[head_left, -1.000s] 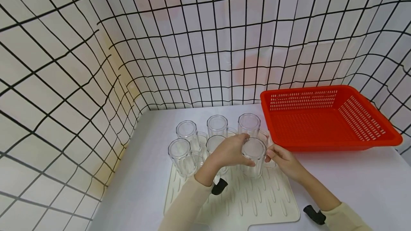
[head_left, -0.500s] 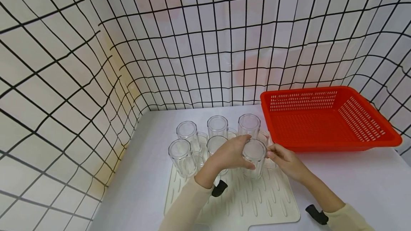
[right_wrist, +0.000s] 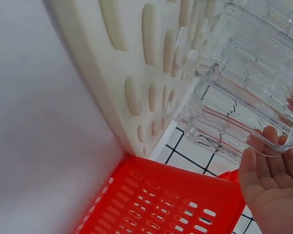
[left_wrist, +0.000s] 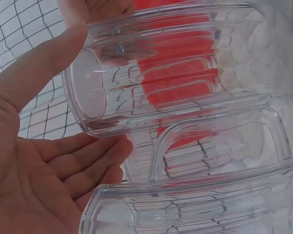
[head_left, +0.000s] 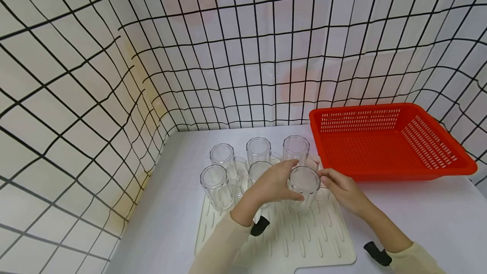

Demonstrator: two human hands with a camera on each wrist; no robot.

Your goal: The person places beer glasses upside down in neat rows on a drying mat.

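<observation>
Several clear glass mugs stand bottom-up in two rows on a cream ridged mat point(head_left: 296, 240). My left hand point(head_left: 272, 185) holds the front right glass mug point(head_left: 304, 181) near its upturned base, thumb on the near side and fingers behind. In the left wrist view its thumb touches one edge of the mug and its fingertips lie by the opposite edge. At the handle of the same mug, my right hand point(head_left: 346, 193) has its fingertips against the glass. The front middle mug point(head_left: 258, 170) is partly hidden behind my left hand.
A red perforated basket point(head_left: 380, 172) stands to the right, close to the mugs. Another mug point(head_left: 214, 185) is at the front left; the back right mug point(head_left: 296, 147) stands behind the held one. Black wire mesh point(head_left: 243, 54) encloses the table's back and sides.
The held mug has shifted slightly to the right, and my right hand has moved a little right along with it. My left hand keeps about the same place around the mug.
</observation>
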